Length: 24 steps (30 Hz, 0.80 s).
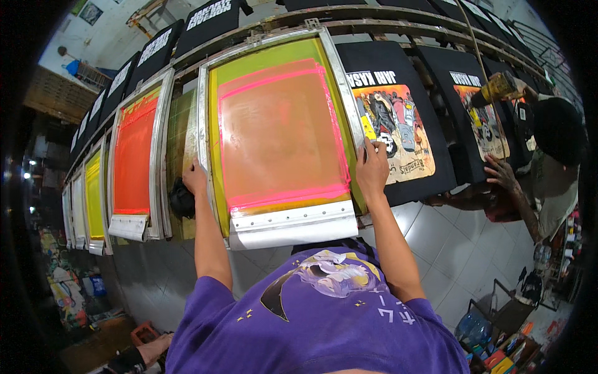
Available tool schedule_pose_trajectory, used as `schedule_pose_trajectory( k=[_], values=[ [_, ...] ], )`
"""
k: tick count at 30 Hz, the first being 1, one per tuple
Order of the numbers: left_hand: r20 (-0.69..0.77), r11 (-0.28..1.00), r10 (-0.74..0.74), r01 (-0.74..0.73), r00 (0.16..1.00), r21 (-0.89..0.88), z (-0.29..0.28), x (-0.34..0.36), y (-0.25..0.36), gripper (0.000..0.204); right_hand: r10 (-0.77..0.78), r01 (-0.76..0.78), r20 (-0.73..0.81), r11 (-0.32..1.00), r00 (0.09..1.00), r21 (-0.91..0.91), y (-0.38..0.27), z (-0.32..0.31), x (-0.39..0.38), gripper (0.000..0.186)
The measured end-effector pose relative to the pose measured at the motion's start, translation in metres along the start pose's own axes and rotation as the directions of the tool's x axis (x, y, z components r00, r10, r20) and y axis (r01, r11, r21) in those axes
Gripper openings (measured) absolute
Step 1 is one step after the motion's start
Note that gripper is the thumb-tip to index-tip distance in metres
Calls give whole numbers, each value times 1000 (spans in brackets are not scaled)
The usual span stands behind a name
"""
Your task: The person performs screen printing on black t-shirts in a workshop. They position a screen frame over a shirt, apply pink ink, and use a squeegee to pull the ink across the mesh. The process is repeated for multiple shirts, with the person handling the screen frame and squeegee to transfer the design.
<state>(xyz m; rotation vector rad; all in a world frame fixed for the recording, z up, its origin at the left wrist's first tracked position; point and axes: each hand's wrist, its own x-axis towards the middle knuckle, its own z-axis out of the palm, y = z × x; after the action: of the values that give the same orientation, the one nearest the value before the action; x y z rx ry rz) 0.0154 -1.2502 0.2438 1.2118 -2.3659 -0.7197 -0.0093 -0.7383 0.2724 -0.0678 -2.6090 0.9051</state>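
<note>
Off-white, stained wall (62, 48), upper left; small dark rectangular picture (91, 12) hung on it. Light-brown wooden stand (144, 20) to its right. Pale grey square-tiled floor (436, 232), right of centre, also lower left. Small white lights (27, 177) in dim far-left area. Red plastic crate (144, 333), lower left. Dark metal-framed chair (507, 316), lower right; cluttered shelving (568, 246) along right edge.

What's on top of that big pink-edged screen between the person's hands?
A silver metal bar lies across the near end of the screen; the part beneath the bar is hidden.
</note>
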Motion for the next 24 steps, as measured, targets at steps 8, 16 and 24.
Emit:
schedule_pose_trajectory(
  k=[8, 16, 24],
  values=[
    [-58, 1000, 18, -18, 998, 2, 9, 7, -15, 48, 15, -15, 27, 1000, 1000, 0, -1, 0, 2, 31],
    [20, 1000, -1, 1, 1000, -28, 9, 14, -20, 49, -13, 14, -51, 1000, 999, 16, 0, 1, 1, 29],
    [38, 998, -70, 70, 997, 11, 6, 13, -14, 50, 7, -6, -36, 999, 999, 43, 1, 0, 1, 30]
  ],
)
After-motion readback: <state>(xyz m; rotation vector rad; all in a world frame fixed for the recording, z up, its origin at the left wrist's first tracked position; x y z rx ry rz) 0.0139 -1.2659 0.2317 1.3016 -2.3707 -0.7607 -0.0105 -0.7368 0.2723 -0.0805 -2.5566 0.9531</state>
